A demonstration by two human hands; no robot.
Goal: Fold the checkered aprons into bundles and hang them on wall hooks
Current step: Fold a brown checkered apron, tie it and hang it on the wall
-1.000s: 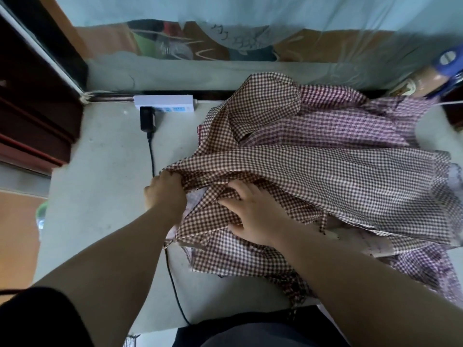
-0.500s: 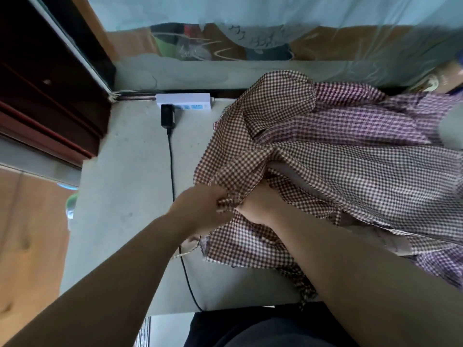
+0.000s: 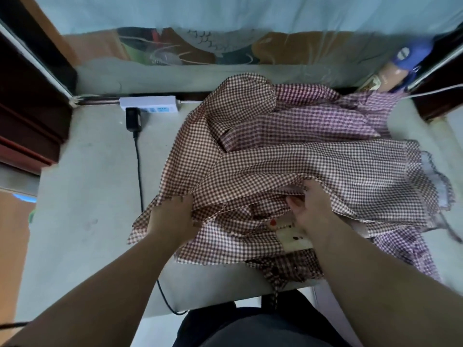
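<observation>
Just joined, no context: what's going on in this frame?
A person stands at a pale table with two checkered aprons heaped on it. The left hand grips the near left edge of the brown-checked apron. The right hand holds a fold of the same apron, fingers tucked under it. The purple-checked apron lies crumpled behind and beneath. Nothing is bundled yet, and no wall hooks are in view. A power strip with a black cable plugged in sits to the left.
</observation>
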